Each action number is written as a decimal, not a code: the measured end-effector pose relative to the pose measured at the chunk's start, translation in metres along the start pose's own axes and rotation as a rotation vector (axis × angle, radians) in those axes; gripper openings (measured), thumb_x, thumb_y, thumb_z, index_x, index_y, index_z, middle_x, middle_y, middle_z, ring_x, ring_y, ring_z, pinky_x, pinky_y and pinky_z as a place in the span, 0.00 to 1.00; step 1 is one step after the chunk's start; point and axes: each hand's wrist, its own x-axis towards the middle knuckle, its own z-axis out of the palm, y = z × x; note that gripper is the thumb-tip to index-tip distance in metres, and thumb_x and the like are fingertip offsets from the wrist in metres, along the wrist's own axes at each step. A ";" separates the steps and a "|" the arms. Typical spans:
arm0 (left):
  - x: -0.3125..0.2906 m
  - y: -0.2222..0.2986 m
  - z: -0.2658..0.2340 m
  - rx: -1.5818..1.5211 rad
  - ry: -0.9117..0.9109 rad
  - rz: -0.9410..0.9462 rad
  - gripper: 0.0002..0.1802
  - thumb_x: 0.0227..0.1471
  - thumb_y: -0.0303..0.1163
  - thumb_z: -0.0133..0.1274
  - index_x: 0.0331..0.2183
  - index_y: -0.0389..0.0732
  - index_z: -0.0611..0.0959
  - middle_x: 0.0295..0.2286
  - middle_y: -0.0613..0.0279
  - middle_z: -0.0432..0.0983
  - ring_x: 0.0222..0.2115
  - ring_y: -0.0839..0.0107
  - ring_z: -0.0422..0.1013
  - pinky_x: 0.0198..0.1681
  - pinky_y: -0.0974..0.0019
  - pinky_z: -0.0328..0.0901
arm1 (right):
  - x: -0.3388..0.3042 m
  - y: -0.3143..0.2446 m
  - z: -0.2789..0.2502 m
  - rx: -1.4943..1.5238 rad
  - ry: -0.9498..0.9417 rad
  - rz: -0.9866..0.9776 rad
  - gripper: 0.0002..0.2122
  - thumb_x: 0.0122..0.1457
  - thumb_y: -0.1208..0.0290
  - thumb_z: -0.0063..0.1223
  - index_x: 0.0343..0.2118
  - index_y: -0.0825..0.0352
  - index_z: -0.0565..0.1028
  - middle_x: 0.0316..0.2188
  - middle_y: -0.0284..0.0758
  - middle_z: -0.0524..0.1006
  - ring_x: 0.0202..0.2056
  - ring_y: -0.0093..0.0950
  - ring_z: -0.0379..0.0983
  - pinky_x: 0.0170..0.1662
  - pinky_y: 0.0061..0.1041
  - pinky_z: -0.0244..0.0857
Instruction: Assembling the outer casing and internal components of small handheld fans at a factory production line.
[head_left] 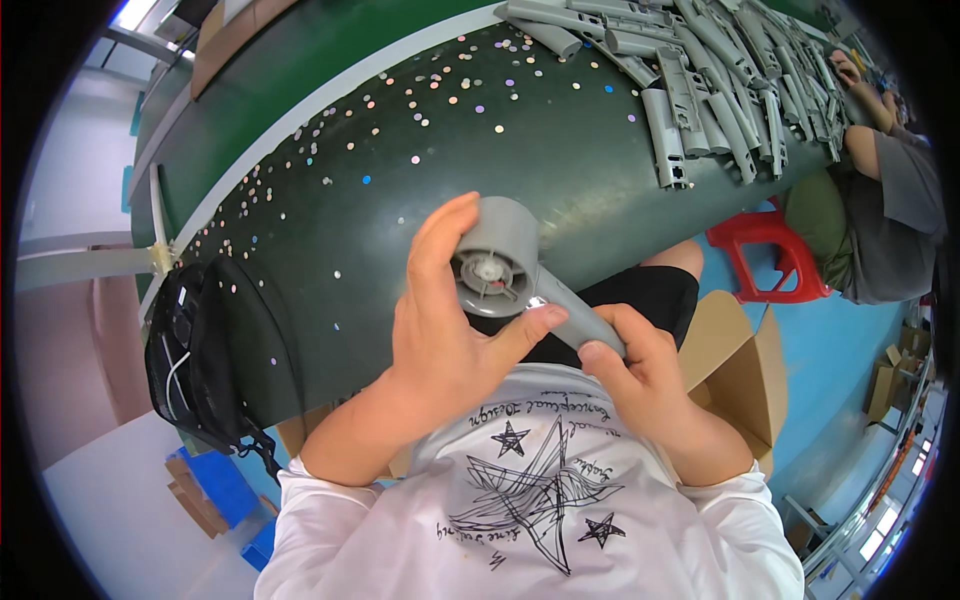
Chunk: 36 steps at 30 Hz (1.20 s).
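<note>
A grey plastic hair-dryer-shaped housing [500, 262] is held up close in front of me, its round open end with a small fan hub facing the camera. My left hand [445, 330] wraps around the round barrel, thumb pressed near a small shiny part at the barrel's lower edge. My right hand [640, 365] grips the grey handle [585, 325] that slants down to the right.
A dark green work surface [380, 200] dotted with small round stickers curves across the view. A pile of grey plastic housing parts [710, 90] lies at the upper right. A black bag [195, 340] sits at the left, a cardboard box [740, 360] and red stool [770, 255] at right, where another person [890, 190] sits.
</note>
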 end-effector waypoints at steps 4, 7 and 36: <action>0.011 0.013 -0.014 -0.106 -0.092 -0.077 0.61 0.35 0.36 0.74 0.62 0.38 0.51 0.59 0.47 0.56 0.53 0.63 0.65 0.54 0.60 0.63 | 0.003 -0.002 -0.006 0.601 -0.211 0.120 0.12 0.65 0.65 0.46 0.39 0.71 0.72 0.19 0.32 0.72 0.15 0.17 0.60 0.21 0.17 0.55; 0.014 0.014 -0.017 -0.098 -0.097 -0.099 0.64 0.30 0.39 0.76 0.62 0.39 0.53 0.58 0.52 0.57 0.52 0.64 0.65 0.51 0.62 0.65 | 0.007 -0.007 -0.011 0.826 -0.396 0.292 0.16 0.67 0.61 0.38 0.38 0.71 0.72 0.18 0.35 0.71 0.14 0.16 0.55 0.20 0.17 0.51; 0.014 0.011 -0.005 -0.075 -0.242 0.051 0.32 0.55 0.28 0.52 0.60 0.38 0.64 0.52 0.50 0.62 0.49 0.56 0.65 0.48 0.63 0.64 | -0.007 0.012 0.008 1.143 -0.423 0.364 0.23 0.69 0.51 0.33 0.39 0.72 0.70 0.24 0.37 0.73 0.23 0.26 0.69 0.28 0.23 0.64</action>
